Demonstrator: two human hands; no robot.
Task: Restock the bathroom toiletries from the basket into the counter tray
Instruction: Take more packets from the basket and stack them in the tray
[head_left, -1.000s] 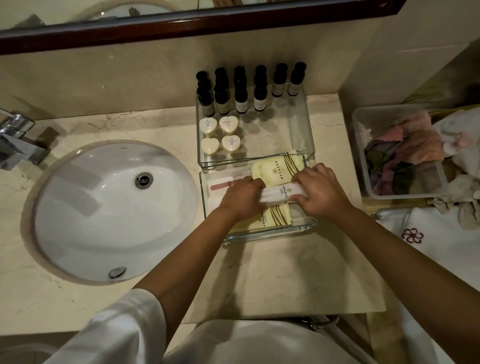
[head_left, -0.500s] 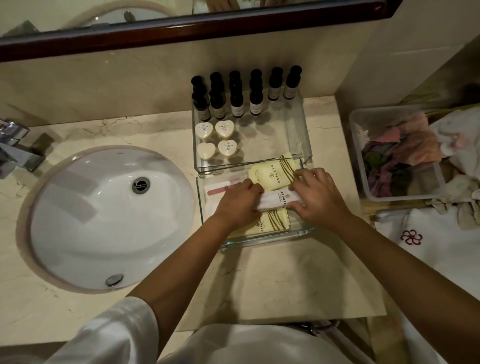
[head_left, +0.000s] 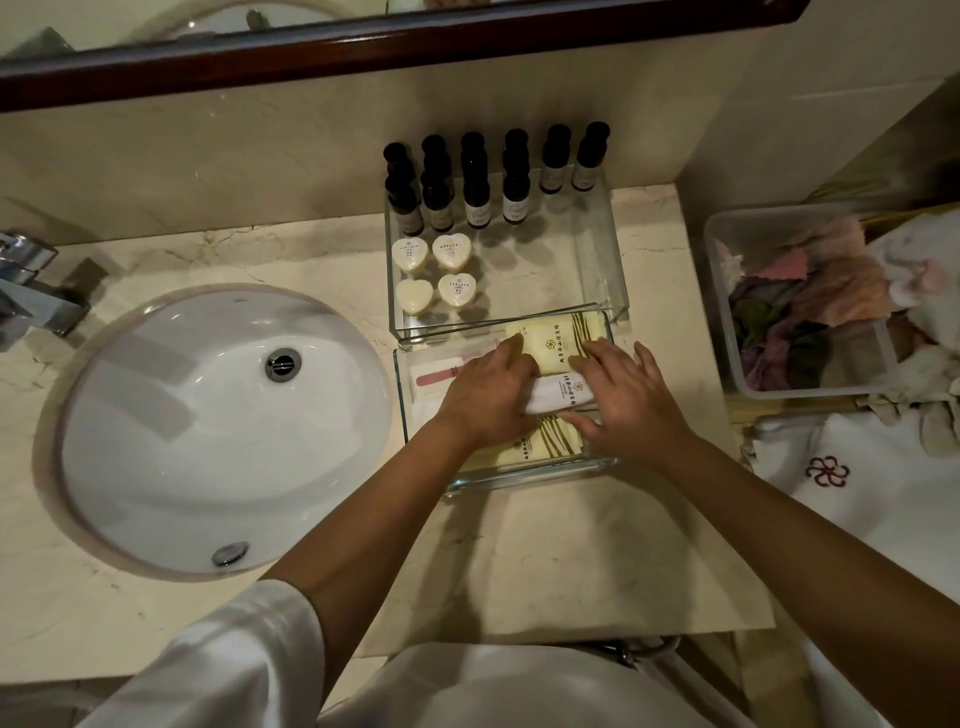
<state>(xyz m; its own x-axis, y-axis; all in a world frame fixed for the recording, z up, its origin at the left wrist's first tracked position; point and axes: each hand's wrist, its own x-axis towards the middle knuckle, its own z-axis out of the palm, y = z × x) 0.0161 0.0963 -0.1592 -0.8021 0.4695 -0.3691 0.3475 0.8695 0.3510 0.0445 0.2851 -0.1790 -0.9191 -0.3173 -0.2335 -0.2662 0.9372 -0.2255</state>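
- The marble counter (head_left: 597, 545) has a round white sink (head_left: 208, 441) set in its left part.
- Two glass trays stand on it, the front tray (head_left: 519, 480) directly before the rear tray (head_left: 615, 249).

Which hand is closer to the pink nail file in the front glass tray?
Left. The left hand lies directly beside the pink nail file, at its right end. The right hand is farther right, past the white packet.

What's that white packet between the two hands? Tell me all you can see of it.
The white packet is small, oblong and soft-looking, printed with a flower logo and dark lettering. It lies flat across yellow sachets in the near glass tray. The left hand covers its left end; the right hand touches its right end with spread fingers.
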